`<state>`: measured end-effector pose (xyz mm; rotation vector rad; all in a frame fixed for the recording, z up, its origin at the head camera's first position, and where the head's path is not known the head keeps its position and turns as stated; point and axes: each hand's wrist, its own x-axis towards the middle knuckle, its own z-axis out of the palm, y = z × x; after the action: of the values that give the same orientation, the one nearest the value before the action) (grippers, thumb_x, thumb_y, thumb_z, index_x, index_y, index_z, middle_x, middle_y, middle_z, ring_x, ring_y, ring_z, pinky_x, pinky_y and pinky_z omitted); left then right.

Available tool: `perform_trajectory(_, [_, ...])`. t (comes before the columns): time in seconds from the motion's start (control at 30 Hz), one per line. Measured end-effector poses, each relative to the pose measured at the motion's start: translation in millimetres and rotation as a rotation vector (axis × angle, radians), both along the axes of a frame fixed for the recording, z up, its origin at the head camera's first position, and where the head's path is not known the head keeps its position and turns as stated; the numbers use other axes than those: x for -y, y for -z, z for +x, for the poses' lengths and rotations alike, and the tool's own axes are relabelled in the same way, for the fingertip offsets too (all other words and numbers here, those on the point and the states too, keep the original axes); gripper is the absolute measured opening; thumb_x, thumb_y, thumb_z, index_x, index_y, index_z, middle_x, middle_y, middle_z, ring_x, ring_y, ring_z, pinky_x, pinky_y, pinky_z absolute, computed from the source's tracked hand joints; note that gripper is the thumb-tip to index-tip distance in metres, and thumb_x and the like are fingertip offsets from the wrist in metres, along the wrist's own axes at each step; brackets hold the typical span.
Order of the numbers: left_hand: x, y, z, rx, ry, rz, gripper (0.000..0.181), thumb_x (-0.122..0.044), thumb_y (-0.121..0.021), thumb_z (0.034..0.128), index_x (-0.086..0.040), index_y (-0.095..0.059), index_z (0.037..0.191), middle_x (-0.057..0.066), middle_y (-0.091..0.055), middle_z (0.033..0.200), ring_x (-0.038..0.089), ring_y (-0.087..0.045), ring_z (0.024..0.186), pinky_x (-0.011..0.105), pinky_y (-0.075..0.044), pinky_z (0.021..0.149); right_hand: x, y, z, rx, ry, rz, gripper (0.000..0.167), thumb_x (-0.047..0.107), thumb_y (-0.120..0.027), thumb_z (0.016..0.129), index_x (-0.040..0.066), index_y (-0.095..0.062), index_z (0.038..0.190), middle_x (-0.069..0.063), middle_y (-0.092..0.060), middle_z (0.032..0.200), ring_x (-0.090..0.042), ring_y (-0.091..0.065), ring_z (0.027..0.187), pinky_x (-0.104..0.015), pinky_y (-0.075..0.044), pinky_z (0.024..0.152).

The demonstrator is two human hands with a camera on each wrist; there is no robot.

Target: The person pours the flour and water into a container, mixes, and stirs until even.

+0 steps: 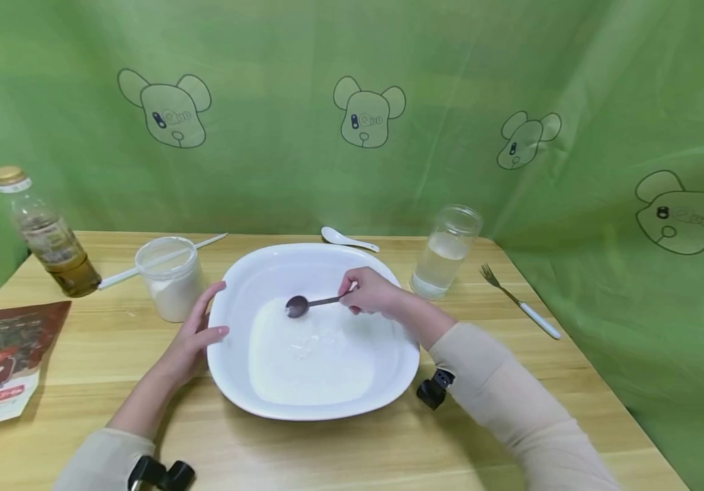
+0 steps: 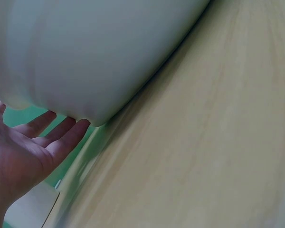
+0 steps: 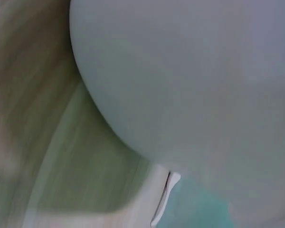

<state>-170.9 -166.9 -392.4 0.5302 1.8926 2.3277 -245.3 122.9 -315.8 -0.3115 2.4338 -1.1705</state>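
A large white basin stands on the wooden table, with white material spread over its bottom. The left hand rests against the basin's left side, thumb and fingertips at the rim; in the left wrist view the same hand has its fingers spread and relaxed against the outer wall. Over the basin's right half, the right hand pinches the handle of a dark spoon, whose bowl points left above the white material. The right wrist view shows the basin's outer wall but no hand.
Left of the basin stand an open jar of white powder with a white stick behind it, a bottle and a packet. A white spoon lies behind; a glass and a fork are at the right.
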Motion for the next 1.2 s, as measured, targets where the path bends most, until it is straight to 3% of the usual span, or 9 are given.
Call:
perform_trajectory(0.27, [0.1,-0.1,0.2,0.011,-0.009,-0.011,0.063,-0.001,-0.042,0.0795,-0.019,-0.017,0.135,0.028,-0.032,0.117,0.023,-0.055,0.09,0.045,-0.05,0.064,-6,-8.5,20.1,0.11,-0.144,0.013,0.007,-0.005,-0.053,0.075,0.001,-0.052,0.078,-0.005,-0.044,0.048,-0.009,-0.028,0.036,-0.018,-0.02,0.035])
perform_trajectory(0.37, [0.2,0.1,0.4,0.012,-0.009,-0.013,0.063,-0.002,-0.042,0.0794,-0.019,-0.017,0.135,0.028,-0.031,0.117,0.023,-0.054,0.09,0.045,-0.05,0.064,-17,-14.6,24.7,0.095,-0.178,0.043,0.007,-0.006,-0.052,0.074,0.0,-0.052,0.076,-0.005,-0.044,0.048,-0.009,-0.031,0.038,-0.017,-0.022,0.037])
perform_trajectory(0.47, [0.2,0.8,0.1,0.017,-0.01,-0.015,0.064,-0.002,-0.043,0.0795,-0.019,-0.016,0.135,0.029,-0.03,0.119,0.023,-0.054,0.091,0.044,-0.05,0.065,-28,-20.3,26.6,0.023,-0.193,0.089,0.007,-0.007,-0.051,0.073,0.0,-0.052,0.075,-0.004,-0.044,0.048,-0.01,-0.036,0.041,-0.018,-0.024,0.039])
perform_trajectory(0.67, [0.2,1.3,-0.7,0.019,-0.013,-0.021,0.063,-0.002,-0.043,0.0795,-0.019,-0.017,0.135,0.029,-0.03,0.119,0.023,-0.053,0.091,0.044,-0.05,0.065,-41,-29.2,19.1,-0.133,-0.117,0.199,0.008,-0.006,-0.051,0.071,0.0,-0.053,0.074,-0.005,-0.046,0.05,-0.013,-0.042,0.044,-0.021,-0.032,0.041])
perform_trajectory(0.87, [0.2,0.6,-0.3,0.012,-0.015,-0.017,0.063,-0.002,-0.042,0.0796,-0.019,-0.017,0.134,0.029,-0.032,0.117,0.023,-0.054,0.09,0.044,-0.05,0.064,-31,-20.3,0.1,-0.172,-0.018,0.188,0.008,-0.005,-0.05,0.07,0.0,-0.053,0.076,-0.005,-0.048,0.049,-0.011,-0.039,0.042,-0.02,-0.029,0.039])
perform_trajectory(1.0, [0.2,-0.3,0.4,0.009,-0.016,-0.014,0.063,-0.002,-0.043,0.0794,-0.019,-0.018,0.134,0.028,-0.032,0.116,0.024,-0.054,0.09,0.044,-0.05,0.064,-9,-12.1,-6.4,-0.117,-0.017,0.131,0.007,-0.005,-0.051,0.072,-0.001,-0.052,0.078,-0.006,-0.048,0.049,-0.009,-0.034,0.039,-0.018,-0.025,0.036])
perform_trajectory(1.2, [0.5,-0.4,0.5,0.007,-0.018,-0.022,0.062,-0.002,-0.043,0.0799,-0.019,-0.018,0.134,0.029,-0.031,0.118,0.024,-0.054,0.091,0.044,-0.05,0.064,17,-5.0,-1.6,0.037,-0.081,0.047,0.006,-0.005,-0.052,0.075,0.001,-0.051,0.077,-0.007,-0.047,0.049,-0.009,-0.029,0.037,-0.018,-0.021,0.035])
